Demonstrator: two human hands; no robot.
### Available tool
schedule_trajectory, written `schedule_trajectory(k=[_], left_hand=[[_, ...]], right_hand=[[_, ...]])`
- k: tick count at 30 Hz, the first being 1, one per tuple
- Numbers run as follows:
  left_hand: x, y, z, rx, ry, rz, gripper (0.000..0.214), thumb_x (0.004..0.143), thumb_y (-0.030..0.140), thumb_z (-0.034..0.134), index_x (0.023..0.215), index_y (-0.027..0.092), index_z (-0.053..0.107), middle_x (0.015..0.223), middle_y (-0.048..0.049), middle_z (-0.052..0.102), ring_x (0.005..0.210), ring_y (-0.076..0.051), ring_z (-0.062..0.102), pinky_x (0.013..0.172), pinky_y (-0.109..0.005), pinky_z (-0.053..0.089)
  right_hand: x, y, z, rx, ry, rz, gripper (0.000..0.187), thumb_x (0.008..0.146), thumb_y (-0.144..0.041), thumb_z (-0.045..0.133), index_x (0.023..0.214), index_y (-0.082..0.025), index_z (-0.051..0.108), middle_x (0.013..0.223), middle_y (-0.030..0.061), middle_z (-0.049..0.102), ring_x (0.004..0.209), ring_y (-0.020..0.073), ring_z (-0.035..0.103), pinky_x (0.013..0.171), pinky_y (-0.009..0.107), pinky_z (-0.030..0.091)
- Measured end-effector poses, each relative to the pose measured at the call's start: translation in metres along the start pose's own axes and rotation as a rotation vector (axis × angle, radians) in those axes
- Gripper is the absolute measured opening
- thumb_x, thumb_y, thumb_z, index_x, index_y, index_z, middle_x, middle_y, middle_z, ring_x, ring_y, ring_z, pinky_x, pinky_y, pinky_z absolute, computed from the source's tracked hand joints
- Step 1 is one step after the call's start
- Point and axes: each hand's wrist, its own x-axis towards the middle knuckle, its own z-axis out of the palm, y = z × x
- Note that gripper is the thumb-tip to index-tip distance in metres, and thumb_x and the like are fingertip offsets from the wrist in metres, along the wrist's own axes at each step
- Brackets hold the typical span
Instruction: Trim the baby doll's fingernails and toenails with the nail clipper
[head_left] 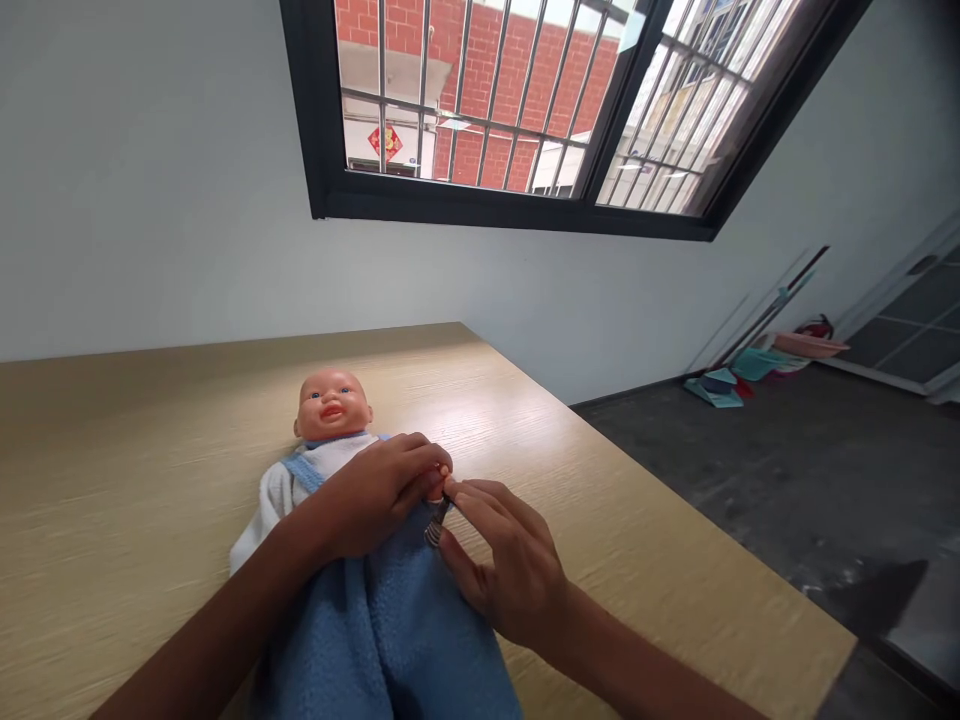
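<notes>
A baby doll (pixel 334 405) in a white top and blue overalls lies on its back on the wooden table (pixel 150 440), its head away from me. My left hand (pixel 386 490) reaches across the doll's chest, its fingers closed around the doll's small hand (pixel 437 488). In my right hand (pixel 506 560) is a small metal nail clipper (pixel 435 530), pinched between thumb and fingers. One end of the clipper is at the doll's fingers; the ridged end points toward me. My fingertips partly hide the clipper and the doll's hand.
The table's right edge runs diagonally down toward the dark floor (pixel 750 470). Behind the table is a pale wall with a barred window (pixel 510 215). Cleaning tools, including a blue dustpan (pixel 714 388), and a pink basin (pixel 810 345) stand along the wall at right.
</notes>
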Motion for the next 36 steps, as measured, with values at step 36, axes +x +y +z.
schedule_trajectory(k=[36], left_hand=[[0.0, 0.007, -0.001, 0.111, -0.004, -0.041, 0.012, 0.094, 0.025, 0.06, 0.106, 0.022, 0.06, 0.104, -0.0019, 0.063, 0.09, -0.019, 0.058, 0.08, -0.031, 0.045]], right_hand=[[-0.025, 0.014, 0.001, 0.292, 0.153, 0.308, 0.048, 0.081, -0.007, 0.066, 0.125, -0.018, 0.05, 0.102, 0.0092, 0.071, 0.085, 0.0208, 0.075, 0.07, 0.033, 0.066]])
